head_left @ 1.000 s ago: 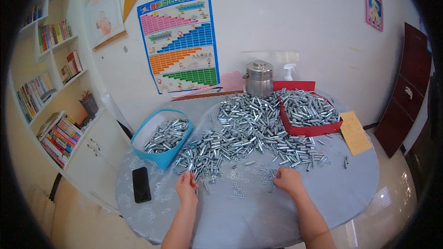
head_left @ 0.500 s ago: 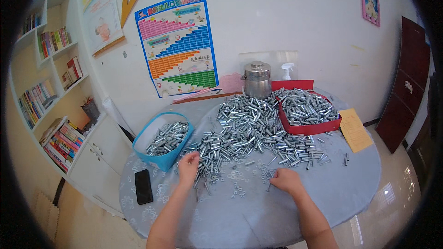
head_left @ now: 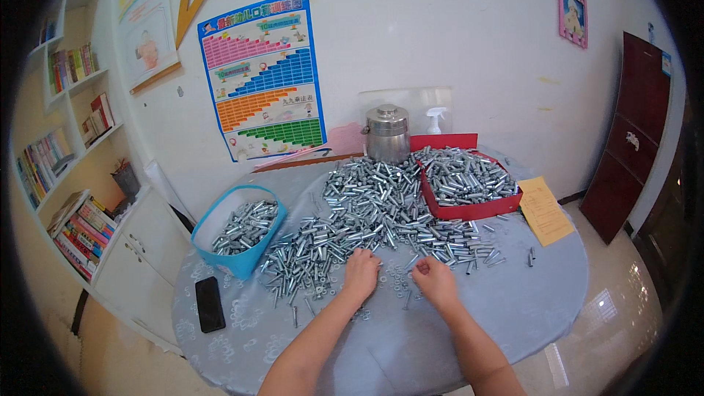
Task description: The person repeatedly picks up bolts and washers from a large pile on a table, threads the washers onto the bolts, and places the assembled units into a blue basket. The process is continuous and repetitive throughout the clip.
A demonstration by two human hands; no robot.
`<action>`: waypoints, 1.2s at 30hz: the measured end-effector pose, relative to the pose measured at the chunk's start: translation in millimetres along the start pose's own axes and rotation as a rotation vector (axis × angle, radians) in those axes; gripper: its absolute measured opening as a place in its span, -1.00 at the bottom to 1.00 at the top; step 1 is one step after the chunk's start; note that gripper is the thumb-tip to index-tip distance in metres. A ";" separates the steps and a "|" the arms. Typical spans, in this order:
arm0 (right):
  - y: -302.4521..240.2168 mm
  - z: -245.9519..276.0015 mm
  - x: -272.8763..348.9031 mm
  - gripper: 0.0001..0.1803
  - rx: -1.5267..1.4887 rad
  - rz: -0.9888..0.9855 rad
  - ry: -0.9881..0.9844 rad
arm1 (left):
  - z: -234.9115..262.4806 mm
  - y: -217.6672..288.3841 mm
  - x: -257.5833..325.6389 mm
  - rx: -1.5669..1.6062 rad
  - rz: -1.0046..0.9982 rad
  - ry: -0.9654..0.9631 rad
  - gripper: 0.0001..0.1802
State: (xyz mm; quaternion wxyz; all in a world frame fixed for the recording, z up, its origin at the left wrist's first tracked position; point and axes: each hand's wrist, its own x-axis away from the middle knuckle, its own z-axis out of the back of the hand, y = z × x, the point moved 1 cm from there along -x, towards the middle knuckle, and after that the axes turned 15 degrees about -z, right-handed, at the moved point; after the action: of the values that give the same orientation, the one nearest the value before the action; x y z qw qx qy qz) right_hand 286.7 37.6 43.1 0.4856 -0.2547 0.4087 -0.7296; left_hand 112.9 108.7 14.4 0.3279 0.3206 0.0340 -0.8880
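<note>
A heap of shiny metal bolts and sleeves spreads over the middle of the cloth-covered table. At its near edge my left hand reaches down beside small metal rings, with its fingers bent together. My right hand is just right of the rings, its fingers curled closed. Whatever either hand pinches is hidden. A loose bolt lies by my right hand, and another single bolt is left of my left forearm. That forearm partly covers more rings.
A blue-rimmed fabric bin of metal pieces and a black phone are on the left. At the back right stand a red box of metal pieces, a steel canister and a white spray bottle. A yellow paper lies at the right.
My left hand has moved right, from the left side of the heap to the rings near my right hand. My right hand stays about where it was. The view has shifted slightly.
</note>
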 end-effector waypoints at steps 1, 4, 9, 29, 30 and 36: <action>3.3 -2.3 -2.8 -0.79 -0.057 0.035 0.008 | -2.0 -2.0 1.3 0.016 -0.005 0.020 -0.87; 10.9 -7.4 -8.0 -0.81 -0.222 0.098 0.016 | 3.3 2.0 2.7 0.142 -0.011 0.090 -0.86; -3.4 -16.4 2.2 -0.80 -0.349 0.156 -0.043 | 28.3 15.9 25.2 0.358 0.107 0.159 -0.84; -20.0 -32.8 30.9 -0.79 -0.113 0.492 -0.261 | 51.0 38.1 54.9 0.635 0.376 0.173 -0.75; -21.1 -34.3 30.9 -0.79 -0.132 0.473 -0.253 | 52.7 36.8 58.4 0.674 0.437 0.196 -0.73; -3.1 -42.7 6.5 -0.80 0.177 0.609 -0.028 | 69.9 25.7 74.8 0.833 0.490 0.425 -0.57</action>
State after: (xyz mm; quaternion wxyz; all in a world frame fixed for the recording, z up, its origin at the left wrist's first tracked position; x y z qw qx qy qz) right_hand 249.8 47.2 22.6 0.7077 -0.0871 0.3944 -0.5797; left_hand 46.8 27.7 29.4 0.3566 0.5953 -0.3322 -0.6388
